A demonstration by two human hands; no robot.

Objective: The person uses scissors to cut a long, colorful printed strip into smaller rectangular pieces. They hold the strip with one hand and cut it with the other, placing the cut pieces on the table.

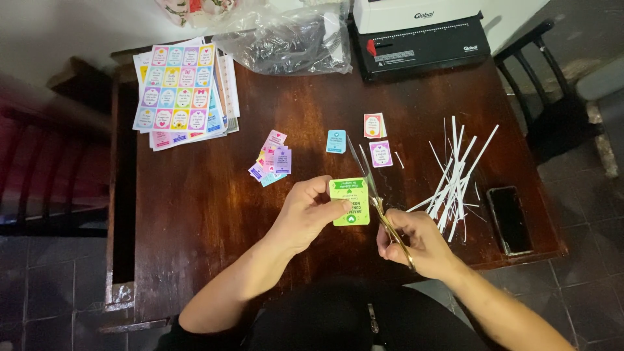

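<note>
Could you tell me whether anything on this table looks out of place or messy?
Mostly tidy work clutter. White paper offcut strips lie scattered in a loose heap on the wooden table, and a dark phone sits close to its right edge. The left hand holds a green card; the right hand holds scissors.

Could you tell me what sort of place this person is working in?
Probably a home or small craft workspace: a dark wooden table holds a stack of printed label sheets, a pile of white paper trimmings and a binding machine, with tiled floor around.
</note>
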